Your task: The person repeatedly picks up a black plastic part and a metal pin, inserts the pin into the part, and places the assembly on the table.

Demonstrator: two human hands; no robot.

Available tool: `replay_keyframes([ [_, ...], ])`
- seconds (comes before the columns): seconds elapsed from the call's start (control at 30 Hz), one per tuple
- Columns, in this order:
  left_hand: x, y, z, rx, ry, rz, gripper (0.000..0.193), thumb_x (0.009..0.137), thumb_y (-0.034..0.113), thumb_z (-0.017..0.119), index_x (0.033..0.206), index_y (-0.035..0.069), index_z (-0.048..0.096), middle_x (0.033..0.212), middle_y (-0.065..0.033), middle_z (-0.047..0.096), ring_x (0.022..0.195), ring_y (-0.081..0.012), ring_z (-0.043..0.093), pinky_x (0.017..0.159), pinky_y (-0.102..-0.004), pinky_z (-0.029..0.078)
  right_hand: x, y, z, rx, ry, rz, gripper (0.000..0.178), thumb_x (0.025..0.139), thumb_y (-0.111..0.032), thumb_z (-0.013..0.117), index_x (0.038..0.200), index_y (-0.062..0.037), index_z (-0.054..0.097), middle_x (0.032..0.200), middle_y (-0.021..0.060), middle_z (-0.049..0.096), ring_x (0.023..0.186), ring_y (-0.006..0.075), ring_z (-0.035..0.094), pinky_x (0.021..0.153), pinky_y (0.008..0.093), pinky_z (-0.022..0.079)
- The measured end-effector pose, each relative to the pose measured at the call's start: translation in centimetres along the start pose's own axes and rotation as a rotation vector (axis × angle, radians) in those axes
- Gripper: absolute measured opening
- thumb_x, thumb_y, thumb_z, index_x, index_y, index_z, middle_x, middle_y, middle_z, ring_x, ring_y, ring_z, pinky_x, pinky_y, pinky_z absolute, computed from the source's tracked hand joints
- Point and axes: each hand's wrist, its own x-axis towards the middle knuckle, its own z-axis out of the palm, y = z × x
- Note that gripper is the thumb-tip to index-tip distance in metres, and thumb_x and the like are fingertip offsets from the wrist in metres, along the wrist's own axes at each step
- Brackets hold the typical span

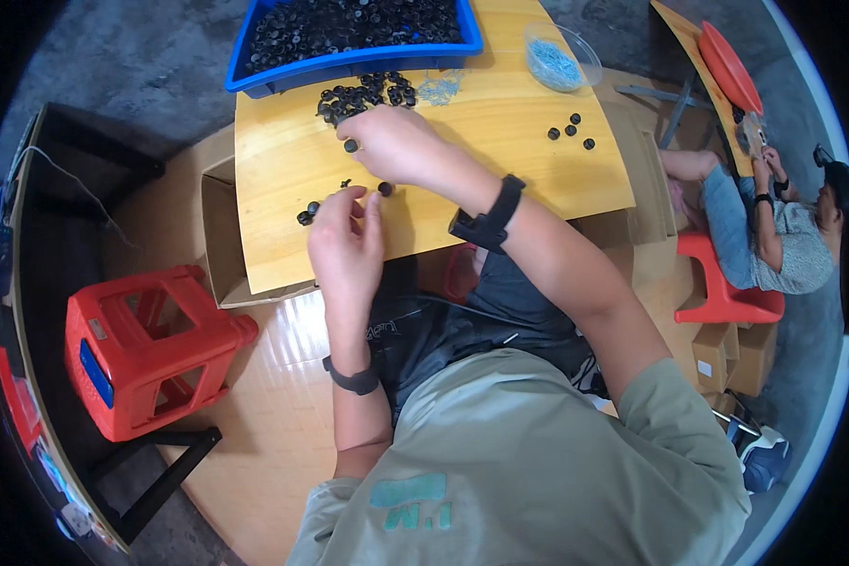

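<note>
My left hand [347,236] is over the near left part of the yellow wooden table, its fingers curled. A small black round part [385,189] is beside its thumb tip, and a few more black parts [308,213] lie at its left edge. What the curled fingers hold is hidden. My right hand [394,143] reaches across to the near edge of a heap of small black parts [373,90], fingers bent down and together. Just below those fingers shows another black round part [351,146]; whether it is gripped or lies on the table I cannot tell.
A blue tray [358,64] full of black parts stands at the far edge. Pale blue thin pieces [441,88] lie near it, with more in a clear bowl [585,68]. Several black parts [571,131] sit at right. A red stool [160,349] is left; a seated person [783,231] works at right.
</note>
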Motion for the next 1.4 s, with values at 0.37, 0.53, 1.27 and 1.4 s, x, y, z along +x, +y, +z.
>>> replay_keyframes([
  [0.37,-0.1,0.4,-0.5,-0.189,0.044,-0.134,0.023,0.085,0.007,0.066,0.105,-0.001,0.061,0.085,-0.0055,0.059,0.066,-0.0087,0.053,0.057,-0.022,0.045,-1.8,0.7,-2.1,0.113,-0.072,0.052,0.014,0.079,-0.01,0.065,0.092,-0.0033,0.064,0.081,0.0136,0.067,0.076,0.0277,0.066,0.062,0.0362,0.053],
  [0.53,-0.4,0.5,0.4,-0.846,-0.027,-0.081,0.032,0.077,-0.004,0.071,0.107,-0.001,0.061,0.095,-0.0042,0.055,0.077,-0.0081,0.055,0.067,-0.0204,0.046,-7.1,0.2,-4.1,1.326,-0.381,0.213,0.027,0.09,-0.019,0.062,0.108,-0.0002,0.058,0.093,0.0037,0.066,0.083,0.0097,0.063,0.062,0.022,0.049],
  [1.27,-0.2,-0.6,1.0,-1.421,-0.168,-0.569,0.023,0.089,0.001,0.047,0.108,-0.006,0.058,0.102,-0.0114,0.059,0.084,-0.0151,0.055,0.071,-0.0267,0.045,-6.3,5.2,-2.1,0.122,-0.061,0.33,0.028,0.077,-0.016,0.071,0.1,-0.002,0.062,0.088,0.0116,0.066,0.079,0.028,0.065,0.069,0.0375,0.052],
  [1.4,-0.3,-0.4,1.9,-1.454,-0.278,-0.551,0.022,0.091,0.003,0.046,0.11,-0.004,0.056,0.093,-0.0066,0.056,0.076,-0.0118,0.047,0.064,-0.0245,0.04,-7.9,4.3,-3.5,0.902,-0.28,0.478,0.025,0.085,-0.018,0.066,0.101,0.0009,0.061,0.085,0.0059,0.065,0.067,0.0157,0.063,0.056,0.0264,0.051],
])
